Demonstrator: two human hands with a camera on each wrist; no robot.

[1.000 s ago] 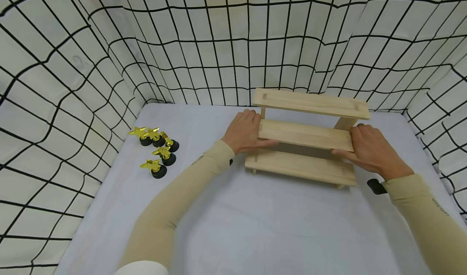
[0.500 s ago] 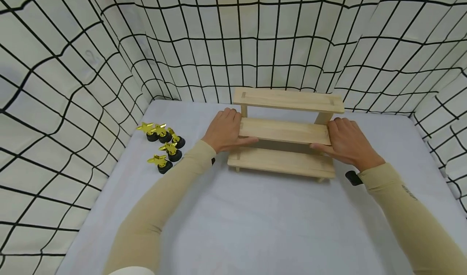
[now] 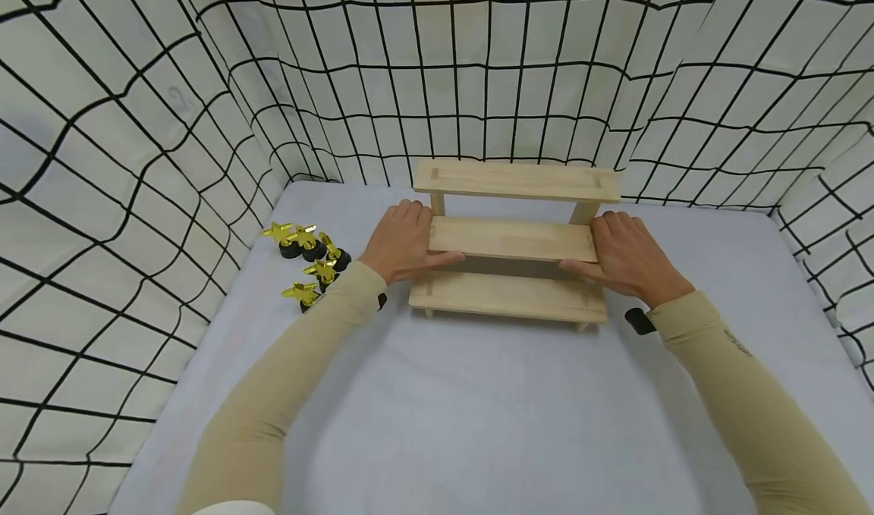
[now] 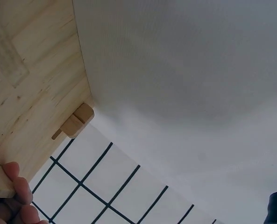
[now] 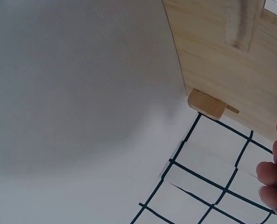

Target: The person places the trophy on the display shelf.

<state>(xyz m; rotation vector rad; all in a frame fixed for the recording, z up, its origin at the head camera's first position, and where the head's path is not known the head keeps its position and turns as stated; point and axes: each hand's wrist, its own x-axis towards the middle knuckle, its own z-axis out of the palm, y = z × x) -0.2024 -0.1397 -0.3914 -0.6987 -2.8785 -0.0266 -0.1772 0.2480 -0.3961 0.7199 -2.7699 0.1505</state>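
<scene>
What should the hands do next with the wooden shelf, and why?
Maybe gently let go of the wooden shelf. It looks upright, with the left hand and right hand gripping its ends, and all five gold stars are off to the left.

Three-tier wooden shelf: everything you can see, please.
The three-tier wooden shelf looks like pale, grained wood: three long boards stepping up and back, on short feet, with supports under the top board. It stands upright, apparently on the white tabletop, right of the gold star trophies. The left hand and right hand grip opposite ends of the middle board.
</scene>
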